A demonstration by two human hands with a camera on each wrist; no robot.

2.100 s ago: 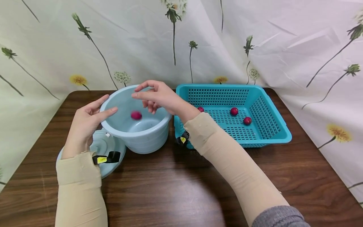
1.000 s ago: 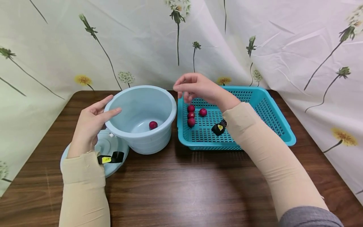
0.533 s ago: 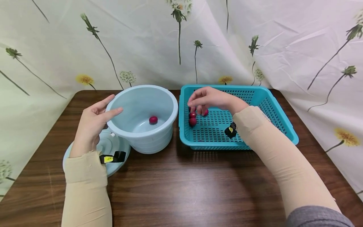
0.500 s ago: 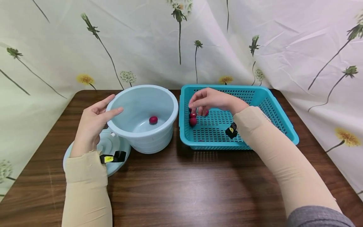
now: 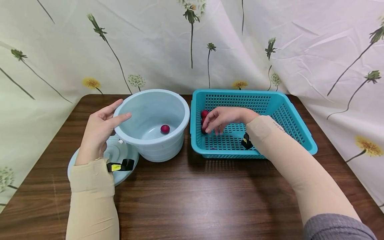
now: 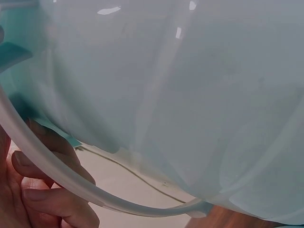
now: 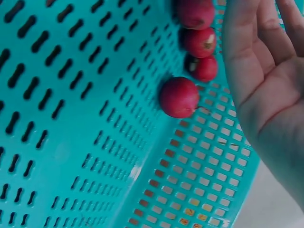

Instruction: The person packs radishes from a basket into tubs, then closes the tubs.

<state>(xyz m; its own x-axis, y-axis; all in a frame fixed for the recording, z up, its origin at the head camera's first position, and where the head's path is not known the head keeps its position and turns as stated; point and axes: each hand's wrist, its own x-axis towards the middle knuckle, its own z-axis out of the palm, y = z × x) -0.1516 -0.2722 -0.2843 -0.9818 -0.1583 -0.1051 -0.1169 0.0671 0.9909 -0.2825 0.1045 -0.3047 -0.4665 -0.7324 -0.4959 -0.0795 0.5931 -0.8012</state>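
My left hand grips the rim of a light blue bucket, thumb over the inside and fingers outside. In the left wrist view the curled fingers show beyond the bucket's handle. One red radish lies on the bucket's floor. My right hand reaches down into a turquoise basket, its loosely bent fingers right at the radishes along the left wall. Several radishes sit in a row beside the palm in the right wrist view, where the fingertips are out of frame.
A light blue round lid lies on the dark wooden table, partly under my left wrist. Behind the table hangs a white cloth with a dandelion print. My right forearm hides part of the basket.
A radish in mid-fall 2.1 s ago now rests in the bucket. My right hand has moved right from over the bucket and down into the basket. The left hand keeps its hold.
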